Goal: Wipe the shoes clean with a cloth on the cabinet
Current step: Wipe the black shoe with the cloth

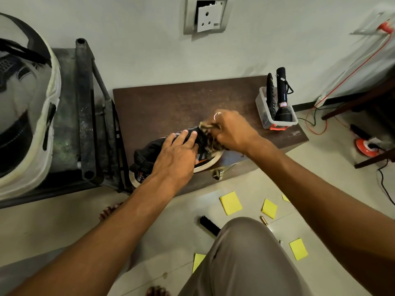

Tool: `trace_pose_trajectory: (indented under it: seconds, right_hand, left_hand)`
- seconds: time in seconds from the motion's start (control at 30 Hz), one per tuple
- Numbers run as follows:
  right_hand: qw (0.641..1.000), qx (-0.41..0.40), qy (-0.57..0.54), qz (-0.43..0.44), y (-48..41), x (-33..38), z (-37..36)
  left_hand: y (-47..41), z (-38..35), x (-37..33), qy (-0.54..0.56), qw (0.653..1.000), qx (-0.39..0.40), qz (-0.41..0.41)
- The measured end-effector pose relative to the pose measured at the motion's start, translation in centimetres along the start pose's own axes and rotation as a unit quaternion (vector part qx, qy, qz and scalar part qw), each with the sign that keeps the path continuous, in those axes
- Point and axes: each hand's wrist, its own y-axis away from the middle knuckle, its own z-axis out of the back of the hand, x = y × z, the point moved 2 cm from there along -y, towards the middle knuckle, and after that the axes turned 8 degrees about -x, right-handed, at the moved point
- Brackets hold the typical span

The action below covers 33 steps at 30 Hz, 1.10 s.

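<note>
Head view: black shoe pinned and rubbed at the cabinet's near left corner

A clear plastic tub (261,103) stands at the far right of the cabinet (171,103), holding a black torch (283,97) upright and a dark, slim item I cannot identify.

The black shoe (147,153) lies at the near left corner, its white sole along the near edge. The left hand (177,152) presses flat on its upper, fingers straight. The right hand (233,131), touching the left, clutches a mottled cloth (208,137) against the shoe's toe end. Bare brown top stretches behind them to the wall.

A dark rack (85,107) just left carries a white shoe (27,103). Yellow notes (230,202) and a black brush (208,225) lie on the pale tiled floor nearby.
</note>
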Motion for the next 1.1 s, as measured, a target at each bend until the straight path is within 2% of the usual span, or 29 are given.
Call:
trace_pose_trajectory:
  seconds: [0.03,0.1,0.2,0.37,0.47,0.5,0.57,0.67,0.77,0.83,0.9,0.93,1.0,1.03,1.1]
  right_hand:
    - [0.999,-0.04,0.03,0.014,0.1,0.1,-0.6]
    - [0.994,-0.048,0.086,0.035,1.0,0.5,-2.1]
    - [0.991,-0.024,0.13,0.024,2.3,1.6,-2.4]
    - [0.977,0.053,0.198,-0.05,4.1,3.9,-2.1]
    - [0.986,0.029,0.118,-0.114,3.5,3.8,-0.6]
    - [0.988,-0.015,0.088,-0.123,3.0,3.3,-0.1]
    - [0.988,-0.108,0.078,-0.076,2.1,2.0,-0.1]
    - [0.991,-0.06,0.122,-0.017,2.5,0.8,-1.8]
    - [0.993,-0.027,0.109,-0.035,3.9,0.5,-2.9]
    - [0.995,0.01,0.062,-0.077,4.5,0.6,-3.0]
    - [0.994,0.069,-0.008,-0.083,4.6,0.7,-2.2]
    - [0.994,0.068,-0.039,-0.081,4.3,0.8,-1.6]
    - [0.996,-0.007,-0.051,-0.08,3.5,0.7,-0.5]
    - [0.996,-0.058,-0.019,-0.067,3.2,0.4,-0.3]
    - [0.993,-0.093,0.058,-0.038,3.1,0.3,-1.0]
  left_hand:
    - [0.0,0.1,-0.1,-0.001,1.0,0.002,0.001]
    - [0.0,0.1,-0.3,-0.011,1.0,0.003,0.0]
    - [0.0,-0.1,-0.3,-0.018,1.0,0.004,0.001]
    - [-0.2,-0.7,0.2,-0.023,1.0,0.007,-0.008]
    - [-0.1,-0.6,0.2,-0.027,0.999,0.009,-0.022]
    - [-0.1,-0.4,0.2,-0.026,0.999,0.006,-0.024]
    - [0.1,-0.2,0.2,-0.031,0.999,0.001,-0.025]
    - [0.0,-0.3,0.1,-0.043,0.999,-0.002,-0.03]
    - [-0.1,-0.3,0.1,-0.047,0.998,-0.009,-0.03]
    - [-0.1,-0.5,0.1,-0.04,0.999,-0.006,-0.03]
    - [0.1,-0.8,0.1,-0.028,0.999,0.001,-0.03]
    - [0.1,-0.7,0.2,-0.027,0.999,0.001,-0.032]
    - [0.1,-0.7,0.4,-0.034,0.999,-0.004,-0.038]
    - [0.0,-0.7,0.5,-0.04,0.998,-0.009,-0.038]
    - [0.1,-0.8,0.4,-0.044,0.998,-0.011,-0.035]
